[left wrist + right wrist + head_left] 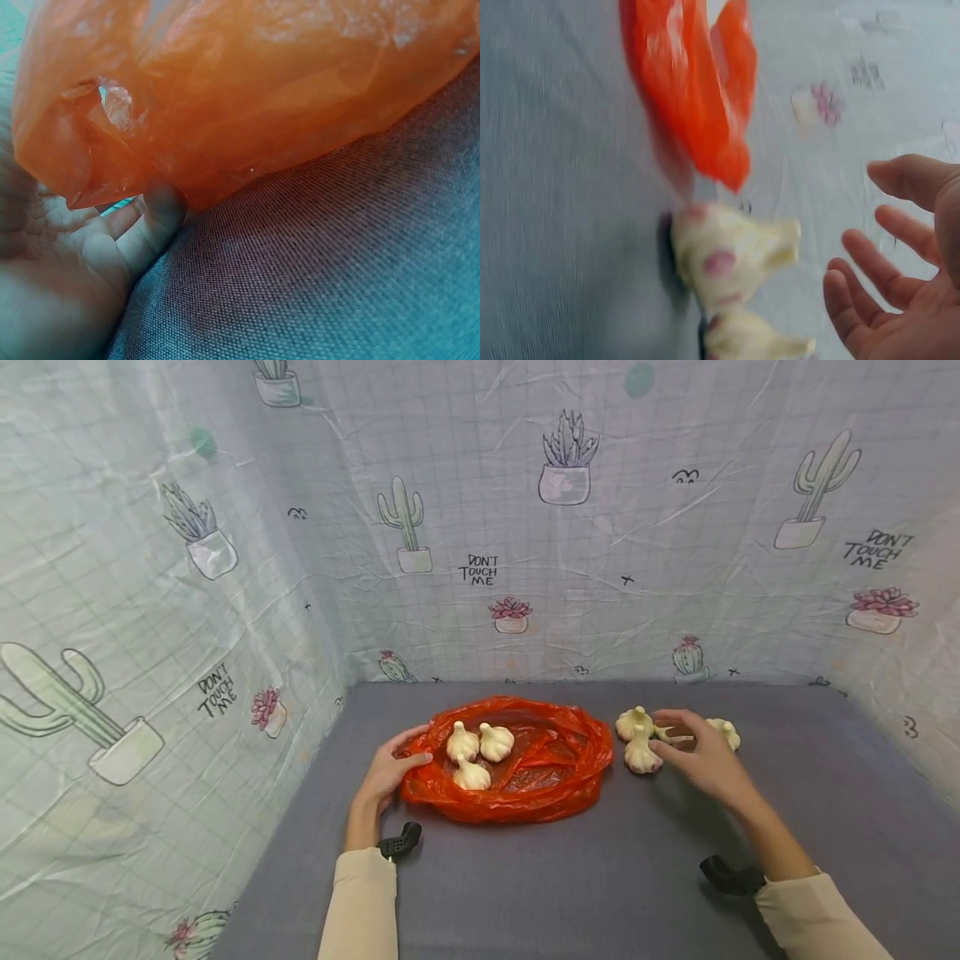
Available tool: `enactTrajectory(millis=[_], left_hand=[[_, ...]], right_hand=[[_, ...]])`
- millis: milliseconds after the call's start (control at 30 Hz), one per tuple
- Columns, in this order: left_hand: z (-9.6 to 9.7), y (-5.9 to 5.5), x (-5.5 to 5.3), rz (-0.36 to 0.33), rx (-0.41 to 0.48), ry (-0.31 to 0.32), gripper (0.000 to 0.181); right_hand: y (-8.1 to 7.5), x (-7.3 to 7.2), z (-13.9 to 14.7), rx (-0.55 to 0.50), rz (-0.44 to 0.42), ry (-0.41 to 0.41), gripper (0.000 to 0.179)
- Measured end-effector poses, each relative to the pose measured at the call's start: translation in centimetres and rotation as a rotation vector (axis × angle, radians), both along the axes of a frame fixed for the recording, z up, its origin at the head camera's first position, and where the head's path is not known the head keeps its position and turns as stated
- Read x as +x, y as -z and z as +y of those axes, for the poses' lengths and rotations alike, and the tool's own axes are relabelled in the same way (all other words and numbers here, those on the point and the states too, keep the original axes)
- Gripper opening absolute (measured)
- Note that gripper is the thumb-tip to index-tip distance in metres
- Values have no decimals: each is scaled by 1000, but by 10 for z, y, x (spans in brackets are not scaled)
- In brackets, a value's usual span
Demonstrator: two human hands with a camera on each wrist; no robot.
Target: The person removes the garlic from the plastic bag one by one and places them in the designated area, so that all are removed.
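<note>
A red plastic bag [510, 811] lies on the table with its mouth spread wide, and three garlic bulbs [496, 742] sit in its left part. My left hand [386, 774] holds the bag's left edge, thumb over the rim; in the left wrist view the thumb [154, 229] presses at the orange-looking plastic. To the right of the bag, my right hand [712, 764] hovers beside a garlic bulb [641, 755], fingers spread and nothing between them. In the right wrist view that hand [907, 285] is open, apart from the blurred garlic bulb [724, 255].
Another garlic bulb [634, 723] stands just behind the nearest one, and one more [725, 733] lies right of the right hand, partly covered by it. The grey table [540, 893] ends at a cactus-print curtain [480, 518] at the back and sides.
</note>
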State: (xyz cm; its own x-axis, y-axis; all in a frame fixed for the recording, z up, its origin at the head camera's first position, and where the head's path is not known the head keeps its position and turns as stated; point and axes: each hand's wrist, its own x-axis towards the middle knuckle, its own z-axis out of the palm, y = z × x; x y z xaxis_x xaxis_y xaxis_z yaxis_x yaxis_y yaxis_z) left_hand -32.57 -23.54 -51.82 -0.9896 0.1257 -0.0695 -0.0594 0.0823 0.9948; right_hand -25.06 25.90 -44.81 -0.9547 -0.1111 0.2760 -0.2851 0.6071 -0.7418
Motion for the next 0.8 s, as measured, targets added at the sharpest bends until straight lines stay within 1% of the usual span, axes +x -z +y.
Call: enactTrajectory(millis=[100,200,333,467,567,800], left_hand=[[1,0,0,-2,2,-2,57],[2,0,-1,-3,3,-9,56],[2,1,-1,-1,6,-7,56],[3,2,-2,5,3,-2,58],[3,3,-1,7,1,-4,58],[1,3,-1,1,21,-17,55]], right_hand=[[-2,1,-15,-41,59,-16,43],[1,-2,-32,-62,67,-59,40],[7,-10,-57,-85,14,-112,40],[13,-20,-85,-130,-38,-168,40],[18,-30,-106,-143,-72,-197,40],[27,-50,-148,-66,-160,-189,43]])
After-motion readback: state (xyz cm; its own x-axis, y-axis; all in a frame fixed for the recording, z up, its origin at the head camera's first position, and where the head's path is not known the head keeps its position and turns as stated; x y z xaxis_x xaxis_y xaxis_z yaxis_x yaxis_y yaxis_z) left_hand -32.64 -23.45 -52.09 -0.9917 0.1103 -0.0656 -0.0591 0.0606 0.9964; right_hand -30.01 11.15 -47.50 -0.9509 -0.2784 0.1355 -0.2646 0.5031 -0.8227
